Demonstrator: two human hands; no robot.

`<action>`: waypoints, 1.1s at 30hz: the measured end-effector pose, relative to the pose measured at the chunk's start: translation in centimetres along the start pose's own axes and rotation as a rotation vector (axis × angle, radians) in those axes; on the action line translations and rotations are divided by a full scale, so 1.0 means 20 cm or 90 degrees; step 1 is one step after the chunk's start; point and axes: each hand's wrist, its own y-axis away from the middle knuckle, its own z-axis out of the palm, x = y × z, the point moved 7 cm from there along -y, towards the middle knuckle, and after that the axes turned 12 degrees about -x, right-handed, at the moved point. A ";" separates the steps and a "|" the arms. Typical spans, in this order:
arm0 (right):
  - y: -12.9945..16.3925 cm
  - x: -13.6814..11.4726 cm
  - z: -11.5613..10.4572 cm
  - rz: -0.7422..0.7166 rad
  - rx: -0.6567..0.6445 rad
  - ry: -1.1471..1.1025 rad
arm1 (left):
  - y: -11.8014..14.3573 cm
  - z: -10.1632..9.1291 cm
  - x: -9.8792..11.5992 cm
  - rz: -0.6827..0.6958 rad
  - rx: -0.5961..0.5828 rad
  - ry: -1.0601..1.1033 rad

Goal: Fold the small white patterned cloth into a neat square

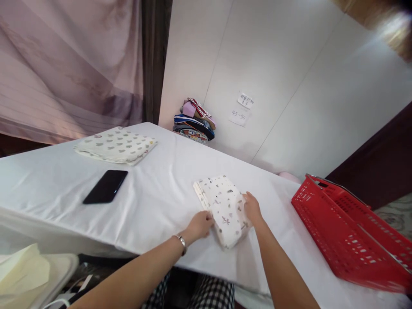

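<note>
A folded white cloth point(224, 201) with small grey and brown prints lies on the white-covered table in front of me. My left hand point(201, 224), with a silver bracelet at its wrist, is closed at the cloth's near left edge, fingers curled inward. On the opposite side, my right hand point(252, 208) pinches the right edge; its fingertips are partly hidden by the fabric. Layers of the fold show along the cloth's left side. A second folded cloth point(119, 145), white with grey heart-like prints, lies flat at the far left of the table, apart from both hands.
A black phone point(105, 186) lies on the white tablecloth point(161, 193) at left. At the right stands a red plastic basket point(341, 231). Stacked folded fabrics point(195, 122) sit by the wall beyond the table, near paper notes point(240, 115). Lower left is a pale bin point(61, 270).
</note>
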 end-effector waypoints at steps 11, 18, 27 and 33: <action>0.24 0.26 0.06 0.096 0.035 0.095 | -0.23 -0.54 0.01 0.219 0.225 -0.282; 0.17 0.42 0.05 0.146 0.084 -0.089 | -0.35 -0.49 -0.05 0.227 0.107 -0.220; -0.24 0.22 -0.09 0.073 0.097 -0.265 | 0.23 -0.19 -0.11 0.270 0.187 -0.202; -0.13 0.29 -0.03 0.147 0.028 -0.240 | 0.16 -0.38 -0.14 0.154 0.206 -0.078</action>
